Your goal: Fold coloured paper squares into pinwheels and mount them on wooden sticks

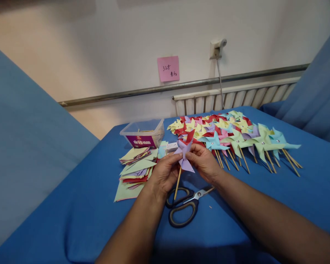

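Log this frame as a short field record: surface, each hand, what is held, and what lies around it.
surface: blue cloth-covered table
left hand: grips lilac paper pinwheel and its wooden stick
right hand: fingers pinch the same pinwheel
below hands: black-handled scissors, lying flat
left of hands: stack of cut coloured paper; clear plastic box behind it
right of hands: row of finished pinwheels on sticks
wall: pink note

— What carries everything?
— A tabletop under a blue cloth (264,190).
— And on it?
— Black-handled scissors (183,207) near the front, a stack of coloured paper squares (134,168) at left, a clear plastic box (143,132) behind the stack, and a row of finished paper pinwheels on wooden sticks (236,137) at right.
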Available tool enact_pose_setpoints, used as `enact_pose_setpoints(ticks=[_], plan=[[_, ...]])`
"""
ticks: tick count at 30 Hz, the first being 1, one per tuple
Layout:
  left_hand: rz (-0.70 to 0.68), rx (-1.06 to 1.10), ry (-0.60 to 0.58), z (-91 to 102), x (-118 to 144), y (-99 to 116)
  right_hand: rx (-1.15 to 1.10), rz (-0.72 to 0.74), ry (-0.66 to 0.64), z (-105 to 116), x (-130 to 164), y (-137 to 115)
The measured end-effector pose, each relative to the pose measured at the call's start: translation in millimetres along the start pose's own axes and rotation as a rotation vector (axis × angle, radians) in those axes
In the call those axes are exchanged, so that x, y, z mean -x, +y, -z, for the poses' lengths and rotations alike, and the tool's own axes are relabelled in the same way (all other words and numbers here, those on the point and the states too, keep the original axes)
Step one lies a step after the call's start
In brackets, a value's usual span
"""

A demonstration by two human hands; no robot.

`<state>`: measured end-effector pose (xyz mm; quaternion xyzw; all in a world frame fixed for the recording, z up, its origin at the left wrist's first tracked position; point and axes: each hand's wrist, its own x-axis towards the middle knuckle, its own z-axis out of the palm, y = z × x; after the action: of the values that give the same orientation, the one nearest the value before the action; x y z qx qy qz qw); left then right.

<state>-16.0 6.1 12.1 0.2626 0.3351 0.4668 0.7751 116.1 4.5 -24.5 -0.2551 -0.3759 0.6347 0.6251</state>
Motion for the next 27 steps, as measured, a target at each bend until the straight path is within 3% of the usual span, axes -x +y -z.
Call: enact_pose_setpoints(ticks=[7, 12, 18, 27], plan=[[-0.003, -0.072, -0.057, 0.2, 1.3, -0.3, -0.052, -0.077, -0.004, -1.2, 0.9, -3.9], [-0.071, -0.108, -0.026, -0.3, 0.9, 0.0, -0.089, -0.093, 0.004, 1.3, 1.0, -3.6], [-0.185, -0.152, 0.099, -2.1, 1.0, 1.6, -0.051, -0.049, 0.027, 2.8, -0.6, -2.8], [-0.203, -0.193, 0.093, -5.3, 3.5, 2.1, -0.036, -0.027, 0.05, 4.5, -2.5, -3.5]])
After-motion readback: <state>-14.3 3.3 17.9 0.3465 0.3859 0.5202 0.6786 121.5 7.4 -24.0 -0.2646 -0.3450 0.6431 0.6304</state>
